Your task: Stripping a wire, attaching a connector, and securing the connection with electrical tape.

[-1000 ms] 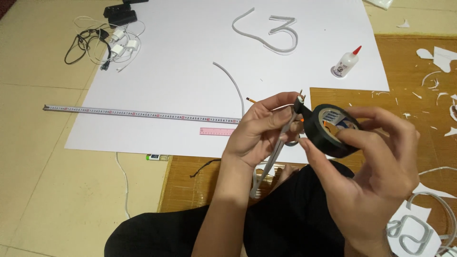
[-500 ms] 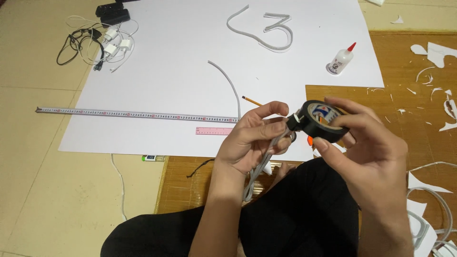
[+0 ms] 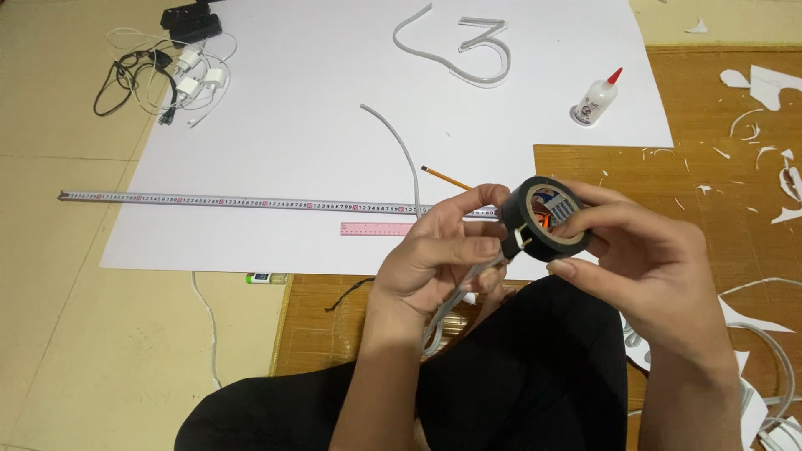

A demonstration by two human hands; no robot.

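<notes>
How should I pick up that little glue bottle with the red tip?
Grip the glue bottle around its white body, coming from the side. It seems to stand tilted on the big white sheet, red tip toward the upper right, and the body is the widest part. The narrow tip would probably slip. Nothing crowds it.

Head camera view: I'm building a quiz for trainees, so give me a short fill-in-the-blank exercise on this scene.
1. The right hand holds a roll of black tape; the left hand pinches a thin ____ strip.
2. The glue bottle has a ____ cap.
3. The long metal ruler lies across the large ____ sheet.
4. Below that ruler lies a short ____ ruler.

Missing words: white; red; white; pink
</notes>
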